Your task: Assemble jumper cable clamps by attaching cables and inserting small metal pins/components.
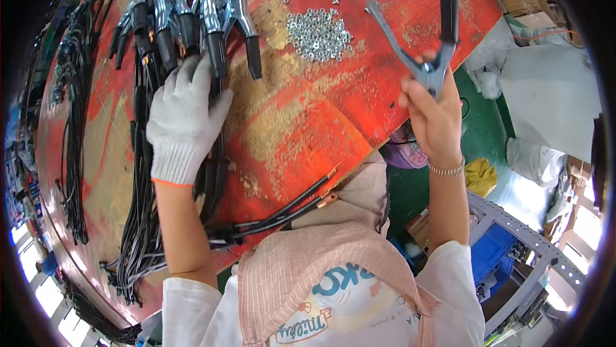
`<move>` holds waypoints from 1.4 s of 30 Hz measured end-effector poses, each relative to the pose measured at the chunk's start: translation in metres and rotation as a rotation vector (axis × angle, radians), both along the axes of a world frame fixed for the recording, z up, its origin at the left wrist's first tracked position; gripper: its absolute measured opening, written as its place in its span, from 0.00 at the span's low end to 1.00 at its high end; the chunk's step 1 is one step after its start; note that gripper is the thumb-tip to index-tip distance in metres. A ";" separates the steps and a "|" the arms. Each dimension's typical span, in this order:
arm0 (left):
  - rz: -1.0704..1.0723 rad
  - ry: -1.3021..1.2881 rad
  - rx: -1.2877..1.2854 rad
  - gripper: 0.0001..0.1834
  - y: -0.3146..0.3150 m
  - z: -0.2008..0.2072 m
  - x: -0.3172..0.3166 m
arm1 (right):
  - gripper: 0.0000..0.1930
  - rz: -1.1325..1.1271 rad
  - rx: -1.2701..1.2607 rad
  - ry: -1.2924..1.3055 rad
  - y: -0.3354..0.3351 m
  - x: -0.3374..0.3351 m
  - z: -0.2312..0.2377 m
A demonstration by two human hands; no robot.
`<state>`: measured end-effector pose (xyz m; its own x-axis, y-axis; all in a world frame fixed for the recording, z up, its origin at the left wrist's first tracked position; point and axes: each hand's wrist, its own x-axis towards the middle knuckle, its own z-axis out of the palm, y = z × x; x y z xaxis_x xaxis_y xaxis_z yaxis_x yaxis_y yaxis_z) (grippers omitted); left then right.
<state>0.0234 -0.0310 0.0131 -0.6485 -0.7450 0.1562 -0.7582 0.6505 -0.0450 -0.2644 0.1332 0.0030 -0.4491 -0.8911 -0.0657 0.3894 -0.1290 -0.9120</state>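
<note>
My right hand, bare with a bracelet at the wrist, is raised over the table's right edge. It grips a metal spring clamp low down; one long handle wears a black sleeve and the other is bare metal. On the left, my left hand, in a white knit glove, lies over black cables with its fingers extended and thumb apart. Its fingertips touch or nearly touch a pile of similar clamps with black sleeves; they are partly hidden there.
Loose metal nuts are heaped on the worn red table. Cables with copper lugs reach over its near edge by my lap. Another cable bundle lies far left. A metal-framed rack with blue bins stands right.
</note>
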 end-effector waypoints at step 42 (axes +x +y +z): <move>0.403 0.729 1.513 0.10 0.089 0.013 -0.019 | 0.27 -0.219 -0.168 -0.379 0.073 0.027 -0.064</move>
<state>0.0048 0.0582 0.0257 -0.5186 -0.5816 -0.6267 -0.4558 -0.4320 0.7782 -0.2369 0.2058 -0.0615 -0.6001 -0.7902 -0.1243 0.6382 -0.3793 -0.6699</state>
